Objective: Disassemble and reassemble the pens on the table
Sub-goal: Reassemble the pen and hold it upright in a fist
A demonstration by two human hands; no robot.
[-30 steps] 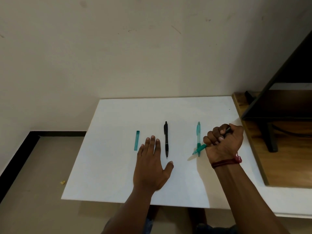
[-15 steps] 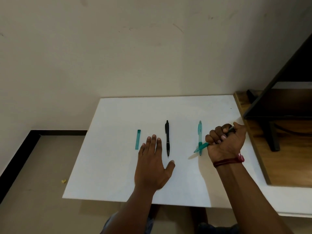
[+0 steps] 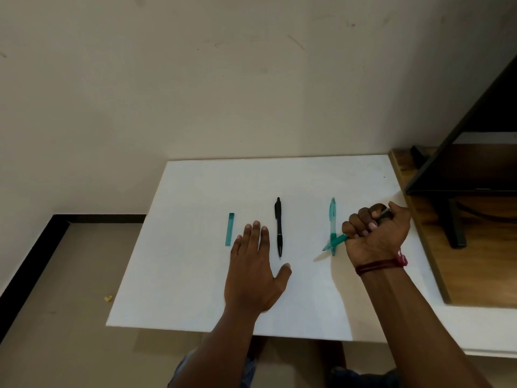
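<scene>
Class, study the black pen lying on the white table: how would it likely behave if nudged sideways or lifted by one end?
The black pen looks slim and round on the smooth white table, so a nudge would probably roll it. It lies straight, so it is likely stiff and, being thin, light.

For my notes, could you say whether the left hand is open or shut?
Open: the left hand lies flat on the table, fingers straight, holding nothing.
</scene>
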